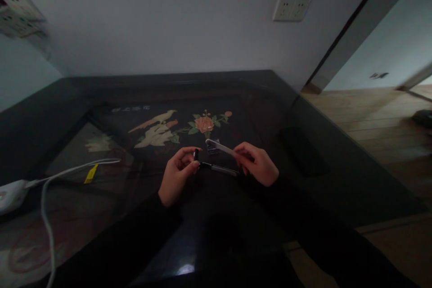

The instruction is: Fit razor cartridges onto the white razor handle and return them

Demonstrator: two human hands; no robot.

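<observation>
— Black glassy tabletop (236, 216), bird-and-flower picture (204, 124) on it, and two hands busy with small bits. What's in them?

— Left hand (177, 173) has a small black piece (196, 155) pinched between thumb and fingers. Right hand (256, 164) grips one end of a pale strip (221, 146), other end sticking out toward the left hand.

— And that pen-like rod (224, 170)?

— Sits between the hands, below the strip, dark end right by the left fingertips. Can't tell if it touches the black piece.

— So how far along, you reckon?

— Midway, I'd guess. Both hands are already loaded, but the strip and the black piece are apart, so whatever brings them together looks not yet done. Way too dim to swear to it.

— Any containers?

— Nothing I'd call one for sure. Small clear-ish item (213, 149) just behind the strip could be a packet, but I can't make out any contents. Off to the left there's just a white adapter (12, 195) with a cable (47, 216).
</observation>
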